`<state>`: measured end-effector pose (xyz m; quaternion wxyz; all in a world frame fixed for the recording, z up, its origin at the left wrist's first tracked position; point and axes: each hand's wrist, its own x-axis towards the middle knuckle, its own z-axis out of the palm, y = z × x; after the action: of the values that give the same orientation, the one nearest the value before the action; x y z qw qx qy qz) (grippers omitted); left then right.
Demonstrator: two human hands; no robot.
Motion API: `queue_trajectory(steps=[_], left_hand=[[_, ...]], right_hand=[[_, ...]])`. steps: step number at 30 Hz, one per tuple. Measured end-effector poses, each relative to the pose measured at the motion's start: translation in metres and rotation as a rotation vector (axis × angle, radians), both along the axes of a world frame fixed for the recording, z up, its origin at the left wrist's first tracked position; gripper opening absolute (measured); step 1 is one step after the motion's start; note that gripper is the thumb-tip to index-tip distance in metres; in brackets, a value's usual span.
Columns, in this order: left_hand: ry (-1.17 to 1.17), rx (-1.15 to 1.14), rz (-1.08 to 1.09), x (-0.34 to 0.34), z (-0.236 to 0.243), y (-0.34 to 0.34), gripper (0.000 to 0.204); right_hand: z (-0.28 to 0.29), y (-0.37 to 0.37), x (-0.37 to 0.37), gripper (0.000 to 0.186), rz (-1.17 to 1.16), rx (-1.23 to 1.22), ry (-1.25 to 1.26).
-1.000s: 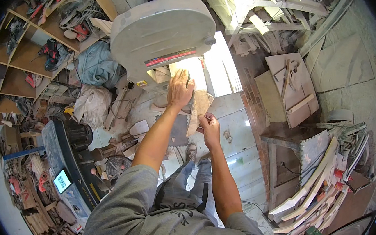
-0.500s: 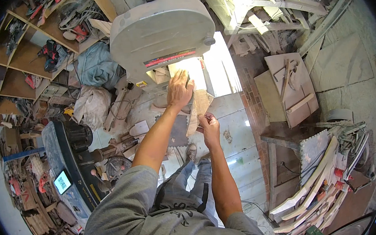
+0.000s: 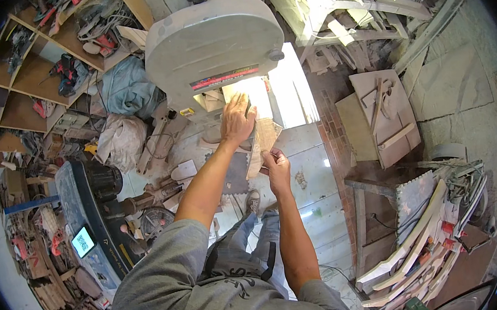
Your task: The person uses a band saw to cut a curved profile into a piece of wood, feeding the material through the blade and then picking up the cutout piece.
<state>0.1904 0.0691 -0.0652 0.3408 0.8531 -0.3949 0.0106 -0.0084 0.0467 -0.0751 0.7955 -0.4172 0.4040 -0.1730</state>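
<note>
Pinching the near end of the board (image 3: 267, 135), the right hand (image 3: 277, 165) is sitting nearer the shirt (image 3: 232, 294) than the outstretched left hand (image 3: 237, 121), the long axis running away toward the saw (image 3: 214, 45)

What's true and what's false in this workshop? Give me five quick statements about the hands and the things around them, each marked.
1. The right hand holds the wood. True.
2. The left hand is nearer the person's body than the right. False: the left hand reaches farther forward.
3. A lit screen shows at the left. True.
4. The person's shirt is bright red. False: the shirt is grey.
5. A blue-grey cloth lies left of the big rounded machine. True.
</note>
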Motion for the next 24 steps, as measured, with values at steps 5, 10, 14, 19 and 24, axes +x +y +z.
queue_trajectory(steps=[5, 10, 14, 19, 24], left_hand=[[-0.007, 0.004, -0.007, 0.0011, -0.0023, 0.0007, 0.06], [-0.008, -0.003, 0.002, 0.0022, -0.0048, 0.0009, 0.061], [-0.005, 0.001, -0.004, 0.0005, -0.0035, -0.0003, 0.06], [-0.01, -0.004, -0.005, 0.002, -0.0034, 0.0011, 0.06], [-0.002, 0.004, -0.008, 0.0007, -0.0022, 0.0003, 0.06]], right_hand=[[-0.0007, -0.0007, 0.0001, 0.033, 0.012, -0.006, 0.008], [-0.0002, -0.0001, 0.0013, 0.033, 0.008, -0.006, 0.004], [-0.001, -0.0016, 0.0009, 0.033, 0.011, -0.019, 0.02], [0.0034, -0.0005, 0.0031, 0.032, 0.005, -0.011, 0.016], [0.0008, -0.002, 0.0034, 0.033, -0.003, -0.009, 0.004]])
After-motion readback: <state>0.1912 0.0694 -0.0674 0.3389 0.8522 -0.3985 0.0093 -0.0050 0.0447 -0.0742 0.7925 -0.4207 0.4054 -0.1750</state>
